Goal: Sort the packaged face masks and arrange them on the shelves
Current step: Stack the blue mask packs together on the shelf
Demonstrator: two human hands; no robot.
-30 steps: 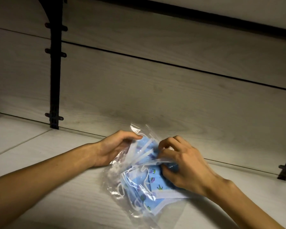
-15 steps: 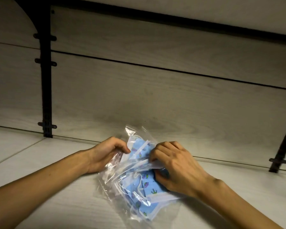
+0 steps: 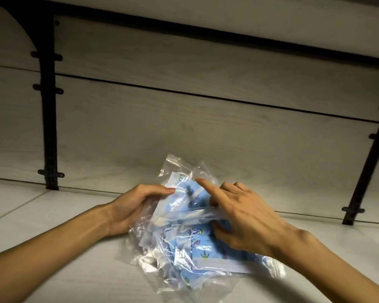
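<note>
We are in the sorting step, with a loose bundle of packaged face masks (image 3: pixel 197 235) lying on the pale shelf board (image 3: pixel 53 215) directly between our two hands and under our palms. Our left hand (image 3: pixel 131 208) curls round the left edge of the bundle, thumb on top and fingers tucked underneath, pinching the clear plastic near the upper corner. Our right hand (image 3: pixel 239 217) lies over the right side of the bundle: the index finger is stretched out straight towards the upper left, its tip touching the top packet, while the thumb and the remaining fingers bend and appear to nip a fold of wrapper below it. The masks inside are blue with small printed figures and white ear loops; how many packets the bundle holds we cannot tell, since the wrappers overlap and glare. Beyond our fingertips stands the wood-grain back panel (image 3: pixel 206 132), with a dark bracket (image 3: pixel 49 127) well off to the left of our left hand. The next move, we judge, calls for peeling a single packet free of the slippery stack, so the left hand must hold the rest firmly while the right lifts only one layer.
</note>
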